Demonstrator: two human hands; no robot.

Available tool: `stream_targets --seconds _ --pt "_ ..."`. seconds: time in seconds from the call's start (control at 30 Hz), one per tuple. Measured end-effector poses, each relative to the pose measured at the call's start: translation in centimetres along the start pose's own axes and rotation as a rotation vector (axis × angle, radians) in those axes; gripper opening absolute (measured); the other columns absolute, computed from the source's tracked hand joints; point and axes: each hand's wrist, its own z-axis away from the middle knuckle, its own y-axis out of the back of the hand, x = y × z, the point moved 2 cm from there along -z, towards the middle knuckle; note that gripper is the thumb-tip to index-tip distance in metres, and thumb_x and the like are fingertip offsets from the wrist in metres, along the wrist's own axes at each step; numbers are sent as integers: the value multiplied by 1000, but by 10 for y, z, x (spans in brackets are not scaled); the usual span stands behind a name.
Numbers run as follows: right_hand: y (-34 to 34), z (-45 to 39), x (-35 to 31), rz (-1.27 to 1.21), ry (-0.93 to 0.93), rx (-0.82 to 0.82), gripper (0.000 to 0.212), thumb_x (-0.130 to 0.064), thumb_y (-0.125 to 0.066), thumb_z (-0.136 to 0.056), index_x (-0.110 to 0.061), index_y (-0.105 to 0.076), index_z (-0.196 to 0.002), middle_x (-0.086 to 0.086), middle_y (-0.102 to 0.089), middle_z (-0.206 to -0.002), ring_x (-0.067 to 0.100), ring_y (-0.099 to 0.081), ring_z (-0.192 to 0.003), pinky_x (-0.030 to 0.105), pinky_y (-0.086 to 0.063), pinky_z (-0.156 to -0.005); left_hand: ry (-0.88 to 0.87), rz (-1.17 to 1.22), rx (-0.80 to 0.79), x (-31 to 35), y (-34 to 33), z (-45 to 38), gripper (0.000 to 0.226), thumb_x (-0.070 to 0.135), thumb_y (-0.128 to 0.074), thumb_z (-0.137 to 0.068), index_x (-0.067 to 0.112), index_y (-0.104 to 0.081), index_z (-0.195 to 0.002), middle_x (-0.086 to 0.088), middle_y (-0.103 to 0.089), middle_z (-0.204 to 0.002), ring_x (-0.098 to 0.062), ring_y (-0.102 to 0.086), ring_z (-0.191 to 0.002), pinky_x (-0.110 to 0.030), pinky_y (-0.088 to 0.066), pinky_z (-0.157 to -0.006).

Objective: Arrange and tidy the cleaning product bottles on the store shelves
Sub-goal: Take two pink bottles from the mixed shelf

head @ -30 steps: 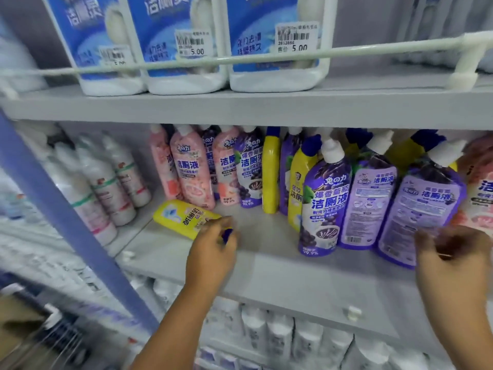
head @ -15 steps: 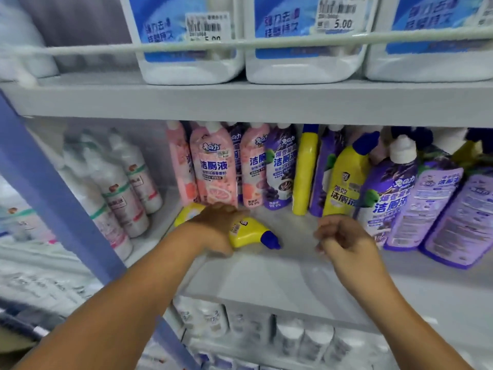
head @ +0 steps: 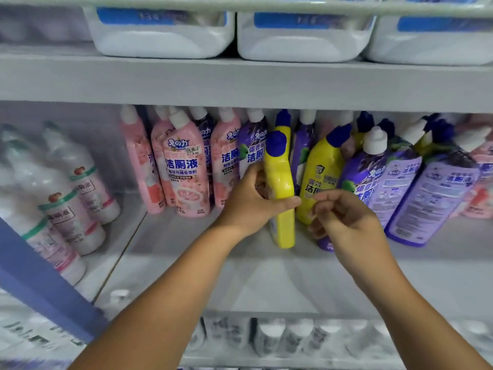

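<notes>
My left hand (head: 253, 201) grips a yellow bottle with a blue cap (head: 278, 182), held upright at the middle of the grey shelf (head: 266, 279). My right hand (head: 344, 220) hovers just right of it, fingers loosely curled, holding nothing. Behind stand another yellow bottle (head: 320, 180), a thin yellow one (head: 282, 124), pink bottles (head: 184, 172) on the left and purple bottles (head: 432, 190) leaning on the right. A purple bottle (head: 250, 150) stands behind my left hand.
White bottles with green bands (head: 66, 198) fill the neighbouring bay on the left, past a blue upright post (head: 40, 284). Large white jugs (head: 160, 33) sit on the shelf above. More white bottles (head: 288, 337) line the shelf below.
My left hand lifted the yellow bottle from lying on its side and stood it upright, further right. My right hand came in from the right toward it. The camera shifted right and closer.
</notes>
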Motion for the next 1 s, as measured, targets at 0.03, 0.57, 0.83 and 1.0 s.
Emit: stream_targets --seconds 0.03,0.57,0.83,1.0 --pt "3 -1 0 2 -13 11 16 -1 -54 -101 -12 -66 -101 6 -69 -77 16 -65 -64 21 -54 -60 -11 29 18 -1 -14 -1 66 15 -95 -69 25 -55 -121 10 -70 -104 12 -64 -86 -10 -49 -76" --pt "-51 -19 -7 15 66 -97 39 11 -53 -95 -27 -63 -99 -3 -73 -88 31 -68 -86 45 -54 -78 -84 -16 808 -8 119 19 21 3 -65 -88 19 -64 -102 11 -68 -88 9 -60 -73 -9 -45 -71" --pt "-200 -94 -36 316 134 -339 49 -29 -79 -86 -15 -54 -125 -8 -64 -106 9 -65 -97 19 -53 -85 131 -151 781 -51 193 -18 33 30 -79 -79 23 -61 -105 9 -70 -89 1 -67 -73 -12 -50 -57" --pt "-232 -101 -19 349 88 -228 50 -29 -81 -83 -16 -51 -122 0 -65 -111 19 -62 -100 26 -45 -79 156 -19 835 -52 188 -14 31 17 -71 -86 26 -61 -114 16 -67 -84 11 -61 -64 0 -38 -52"
